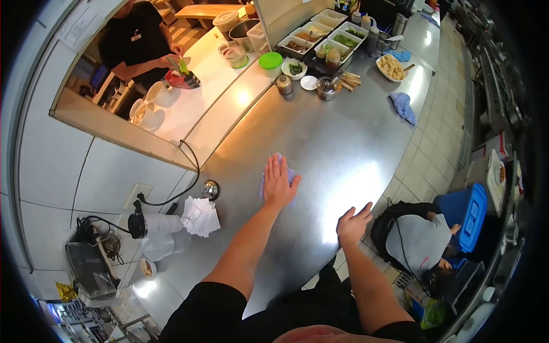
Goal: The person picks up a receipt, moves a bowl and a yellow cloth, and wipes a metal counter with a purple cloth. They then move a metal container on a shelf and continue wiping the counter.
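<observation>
My left hand [278, 184] lies flat, fingers stretched out, on a folded lavender cloth [291, 174] on the steel counter [320, 143]. Most of the cloth is hidden beneath the palm. Near the counter's right edge is my right hand [353, 225], with its thumb and index finger apart and nothing visible in it. Its other fingers look partly curled. To the left of my left hand are a metal call bell [210, 189] and a stack of paper slips [200, 217]. A second blue cloth [403, 107] lies crumpled by the far right edge.
Food trays [323, 31], a green-lidded tub [270, 60], a metal pot [326, 90] and a bowl of pale food [392, 68] stand at the far end. A person [417, 240] bends beside a blue bin [463, 214] at right. Another person [137, 46] works beyond the pass window.
</observation>
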`<state>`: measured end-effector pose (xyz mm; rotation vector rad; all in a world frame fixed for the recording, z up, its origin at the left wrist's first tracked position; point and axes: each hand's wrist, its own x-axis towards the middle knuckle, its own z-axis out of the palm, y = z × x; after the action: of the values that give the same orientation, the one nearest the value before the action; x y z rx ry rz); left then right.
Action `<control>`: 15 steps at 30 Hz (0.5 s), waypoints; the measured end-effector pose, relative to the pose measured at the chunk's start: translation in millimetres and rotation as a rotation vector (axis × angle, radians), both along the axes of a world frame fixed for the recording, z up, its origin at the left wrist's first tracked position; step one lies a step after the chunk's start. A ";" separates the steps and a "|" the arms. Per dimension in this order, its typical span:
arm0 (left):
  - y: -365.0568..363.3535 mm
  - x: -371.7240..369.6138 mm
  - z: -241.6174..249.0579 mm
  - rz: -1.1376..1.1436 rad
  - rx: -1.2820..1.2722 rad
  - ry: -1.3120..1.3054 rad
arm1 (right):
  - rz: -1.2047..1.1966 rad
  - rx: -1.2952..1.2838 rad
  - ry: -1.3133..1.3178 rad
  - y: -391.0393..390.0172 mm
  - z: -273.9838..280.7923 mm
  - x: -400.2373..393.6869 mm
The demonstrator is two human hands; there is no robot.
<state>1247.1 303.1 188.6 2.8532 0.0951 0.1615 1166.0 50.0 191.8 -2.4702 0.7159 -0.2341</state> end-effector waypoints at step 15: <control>-17.8 65.0 0.0 0.083 0.065 -0.008 | 0.114 0.163 0.017 -20.2 -19.2 -5.3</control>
<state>1312.1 285.3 188.6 2.9149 0.2107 0.1959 1160.7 29.8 172.7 -2.3500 0.5748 -0.1072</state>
